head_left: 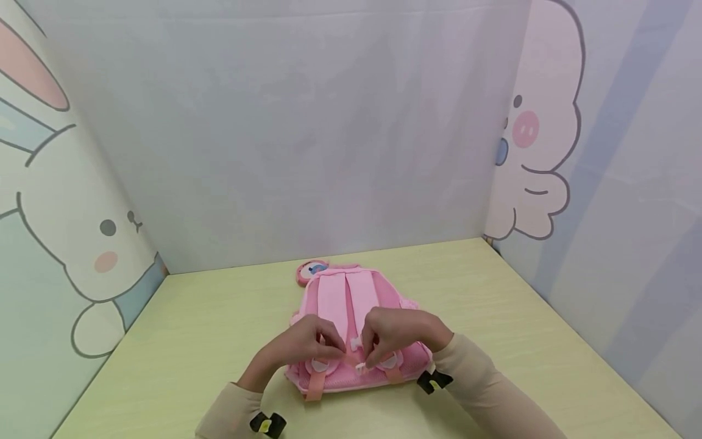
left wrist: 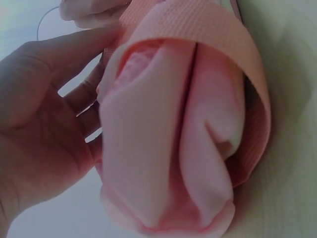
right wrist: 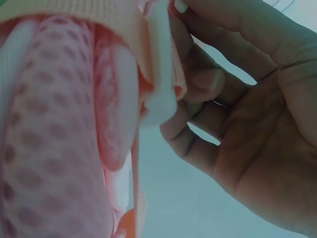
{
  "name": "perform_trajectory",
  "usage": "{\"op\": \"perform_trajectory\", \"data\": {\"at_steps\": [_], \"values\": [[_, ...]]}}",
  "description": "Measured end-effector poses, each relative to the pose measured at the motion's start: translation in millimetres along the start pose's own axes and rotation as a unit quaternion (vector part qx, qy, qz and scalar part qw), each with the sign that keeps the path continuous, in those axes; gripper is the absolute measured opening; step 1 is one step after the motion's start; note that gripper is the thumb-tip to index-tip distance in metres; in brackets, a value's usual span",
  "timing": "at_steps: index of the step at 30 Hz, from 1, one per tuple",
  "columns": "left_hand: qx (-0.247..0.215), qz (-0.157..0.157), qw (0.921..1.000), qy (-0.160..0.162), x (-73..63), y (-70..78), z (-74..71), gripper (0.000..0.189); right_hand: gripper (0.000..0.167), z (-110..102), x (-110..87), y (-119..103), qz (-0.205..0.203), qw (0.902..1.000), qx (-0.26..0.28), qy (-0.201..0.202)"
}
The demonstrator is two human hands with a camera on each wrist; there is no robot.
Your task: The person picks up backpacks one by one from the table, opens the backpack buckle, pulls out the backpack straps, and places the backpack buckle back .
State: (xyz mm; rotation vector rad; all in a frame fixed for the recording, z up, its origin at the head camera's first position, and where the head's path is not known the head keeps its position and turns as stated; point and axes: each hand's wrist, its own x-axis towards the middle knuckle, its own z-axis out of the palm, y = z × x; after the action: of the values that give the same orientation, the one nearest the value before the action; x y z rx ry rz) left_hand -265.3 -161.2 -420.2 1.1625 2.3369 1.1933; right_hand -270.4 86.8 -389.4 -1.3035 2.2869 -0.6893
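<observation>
A pink backpack (head_left: 362, 379) lies on the table with its padded shoulder straps (head_left: 333, 299) facing up. Both hands are over its lower middle. My left hand (head_left: 307, 340) pinches a peach webbing strap (left wrist: 198, 20) between thumb and fingers; this band loops around folded pink padding (left wrist: 143, 129). Close on the right, my right hand (head_left: 399, 329) holds a white plastic buckle (right wrist: 161, 64) by its edge, fingers curled, with webbing running through it. Another white plastic piece (head_left: 355, 343) shows between the hands. Pink mesh padding (right wrist: 52, 134) fills the left of the right wrist view.
A round pink pendant (head_left: 311, 272) with a cartoon picture lies at the bag's top left corner. Peach strap ends (head_left: 315, 386) hang over the bag's lower edge onto the pale yellow table (head_left: 219, 317). Fabric walls (head_left: 307, 134) printed with cartoon animals stand around the table.
</observation>
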Motion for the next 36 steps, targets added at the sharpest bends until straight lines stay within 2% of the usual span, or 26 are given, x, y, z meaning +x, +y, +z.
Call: {"op": "perform_trajectory", "data": {"at_steps": [7,14,17,20,23,30,36], "values": [[0.006,0.024,0.9989,-0.039,0.7,3.0,2.6,0.004,0.011,3,2.4,-1,-0.041,0.9978,-0.044,-0.029],[0.027,0.063,0.9944,-0.080,0.8,6.0,3.7,0.010,0.015,2,2.9,-3,-0.073,0.9931,-0.048,-0.078],[0.031,0.052,0.9959,-0.068,2.0,6.1,6.0,0.008,0.018,3,2.6,-3,-0.060,0.9941,-0.036,-0.082],[0.033,0.030,0.9983,-0.038,3.7,5.3,9.2,0.004,0.014,4,2.8,-4,-0.039,0.9964,-0.030,-0.069],[0.036,0.023,0.9990,-0.015,5.1,4.6,11.5,0.003,0.011,5,2.2,-4,-0.025,0.9977,-0.037,-0.051],[0.013,0.044,0.9988,-0.016,4.0,3.6,9.8,0.008,0.011,1,0.9,-2,-0.027,0.9982,-0.036,-0.040],[0.009,0.024,0.9997,0.004,2.0,0.3,8.4,0.013,0.012,2,1.3,-1,-0.033,0.9980,-0.029,-0.046]]}}
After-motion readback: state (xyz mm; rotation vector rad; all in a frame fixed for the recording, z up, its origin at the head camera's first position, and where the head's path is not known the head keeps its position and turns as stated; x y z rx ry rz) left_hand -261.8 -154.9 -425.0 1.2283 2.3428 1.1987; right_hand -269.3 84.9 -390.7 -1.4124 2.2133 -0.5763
